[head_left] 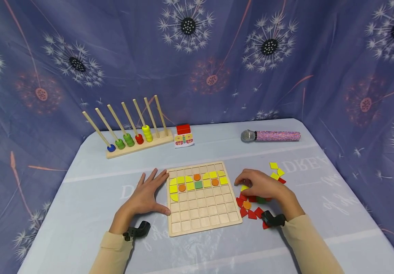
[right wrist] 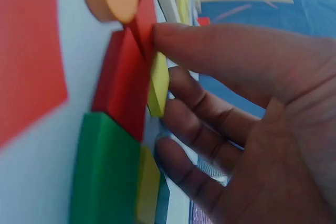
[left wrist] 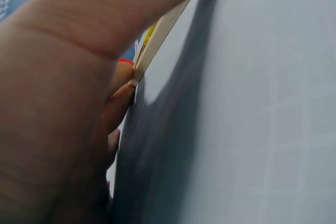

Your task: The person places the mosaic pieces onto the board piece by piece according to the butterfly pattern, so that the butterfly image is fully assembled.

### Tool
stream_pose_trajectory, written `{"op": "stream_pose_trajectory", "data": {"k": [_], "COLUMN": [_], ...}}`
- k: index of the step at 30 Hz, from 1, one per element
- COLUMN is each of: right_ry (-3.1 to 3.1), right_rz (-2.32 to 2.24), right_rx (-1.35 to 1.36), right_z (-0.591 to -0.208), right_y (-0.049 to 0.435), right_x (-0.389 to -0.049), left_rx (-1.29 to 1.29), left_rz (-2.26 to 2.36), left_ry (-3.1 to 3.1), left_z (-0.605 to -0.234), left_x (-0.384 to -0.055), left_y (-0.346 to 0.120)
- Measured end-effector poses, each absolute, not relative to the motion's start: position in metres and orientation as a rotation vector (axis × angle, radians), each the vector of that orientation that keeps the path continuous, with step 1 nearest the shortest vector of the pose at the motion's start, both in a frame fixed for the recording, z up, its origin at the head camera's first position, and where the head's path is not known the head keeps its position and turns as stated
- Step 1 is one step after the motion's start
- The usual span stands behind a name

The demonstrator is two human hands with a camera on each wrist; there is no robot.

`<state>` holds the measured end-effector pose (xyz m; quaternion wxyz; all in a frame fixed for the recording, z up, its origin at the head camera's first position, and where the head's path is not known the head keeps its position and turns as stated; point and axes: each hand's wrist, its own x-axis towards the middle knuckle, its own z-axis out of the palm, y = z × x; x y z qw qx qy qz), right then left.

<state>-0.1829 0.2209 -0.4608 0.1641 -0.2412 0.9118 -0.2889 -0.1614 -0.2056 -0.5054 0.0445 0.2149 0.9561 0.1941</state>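
Note:
A wooden grid board (head_left: 203,209) lies on the table with yellow tiles (head_left: 173,188), orange discs (head_left: 197,177) and a green square (head_left: 198,184) in its upper cells. My left hand (head_left: 145,196) is spread flat at the board's left side, thumb and a fingertip touching its edge. Right of the board, my right hand (head_left: 260,184) is over a loose pile of tiles, fingers loosely bent and apart from the thumb. A yellow tile (right wrist: 159,85) lies between thumb and fingers. The thumb tip is at a red tile (right wrist: 126,82); whether it touches is unclear. A green tile (right wrist: 105,171) sits close by.
Red tiles (head_left: 252,214) and an orange disc (head_left: 247,205) lie near the right wrist; yellow tiles (head_left: 273,165) lie beyond the hand. At the back stand a peg counter (head_left: 138,146), a red box (head_left: 183,129) with a picture card (head_left: 184,140), and a glittery microphone (head_left: 275,136).

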Motion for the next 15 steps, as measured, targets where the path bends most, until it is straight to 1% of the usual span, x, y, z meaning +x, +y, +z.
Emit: {"op": "stream_pose_trajectory", "data": {"k": [5,9,15], "right_ry": [2.614,2.647,2.762], "right_rz": [-0.875,-0.906,-0.845], "right_rx": [-0.711,-0.703,-0.545], "right_z": [-0.465,-0.471,-0.474], "right_y": [0.235,0.237,0.231], "right_x": [-0.186,-0.188,-0.189], "left_rx": [0.667,0.657,0.672], "left_rz": [0.609,0.606,0.646], "left_ry": [2.919,2.919,2.925], "left_z": [-0.505,-0.503,-0.502], "left_x": [-0.161,-0.161,-0.16], "left_y": [-0.205,-0.205,-0.205]}}
